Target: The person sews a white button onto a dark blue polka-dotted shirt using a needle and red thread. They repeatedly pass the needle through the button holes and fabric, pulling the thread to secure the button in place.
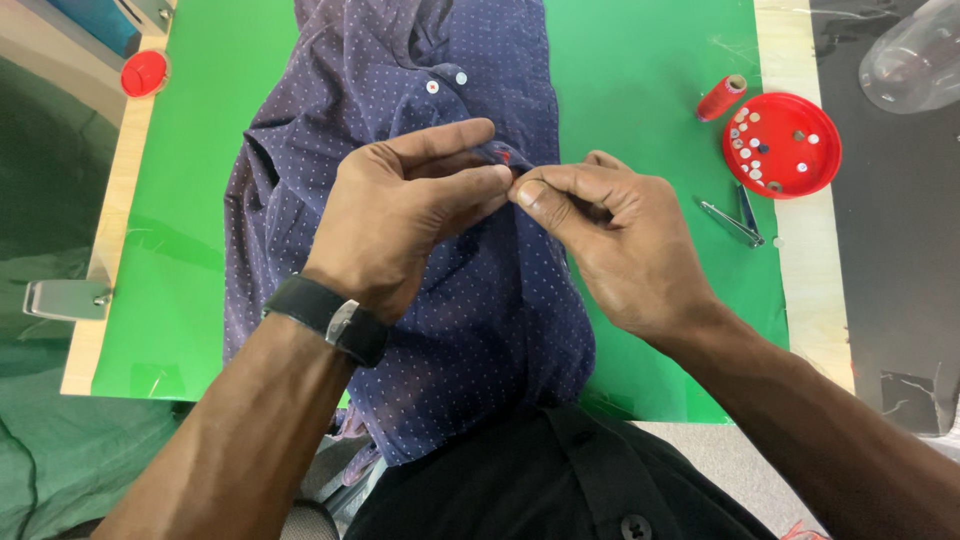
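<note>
A dark blue dotted shirt point(480, 290) lies spread on a green mat point(640, 90), with two white buttons point(446, 82) showing near its top. My left hand point(405, 205), with a black watch on the wrist, pinches a raised fold of the shirt between thumb and fingers. My right hand point(610, 235) meets it from the right, its thumb and forefinger pinched together at the same spot. A bit of red thread point(503, 156) shows on the cloth just above the fingertips. Whether a needle is in my right hand's pinch cannot be made out.
A red lid point(805, 165) holding several small buttons sits at the right, a red thread spool point(722, 97) beside it. Metal snips point(735, 218) lie below the lid. A small red cap point(144, 73) rests top left, a clear plastic container point(915, 60) top right.
</note>
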